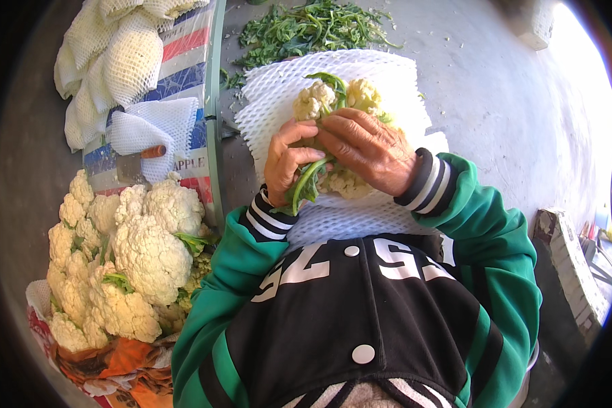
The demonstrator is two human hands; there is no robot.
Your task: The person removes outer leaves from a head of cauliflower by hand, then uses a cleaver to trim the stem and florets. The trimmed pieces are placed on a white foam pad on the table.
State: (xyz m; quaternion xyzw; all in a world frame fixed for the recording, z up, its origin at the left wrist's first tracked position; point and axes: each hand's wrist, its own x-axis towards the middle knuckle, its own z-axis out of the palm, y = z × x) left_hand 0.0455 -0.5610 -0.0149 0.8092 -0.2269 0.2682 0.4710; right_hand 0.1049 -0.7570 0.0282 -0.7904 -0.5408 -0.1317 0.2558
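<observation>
A cauliflower head (314, 100) with green leaves is held above a white foam net sheet (270, 97) spread over the lap. My left hand (289, 160) grips it from the left, with the thumb and a finger close to a curved leaf stalk (306, 184) hanging at the near side. From the right, my right hand (368, 147) lies across the florets, and its fingertips meet the leaf stems in the middle. Both hands hide much of the head's centre.
To the left, many cauliflowers (150, 257) are heaped on a cloth-lined container. A cleaver with a wooden handle (153, 151) and a foam net (150, 122) lie on a striped, plastic-covered surface (183, 79). Beyond are foam net sleeves (132, 56) and trimmed leaves (311, 28) on the floor.
</observation>
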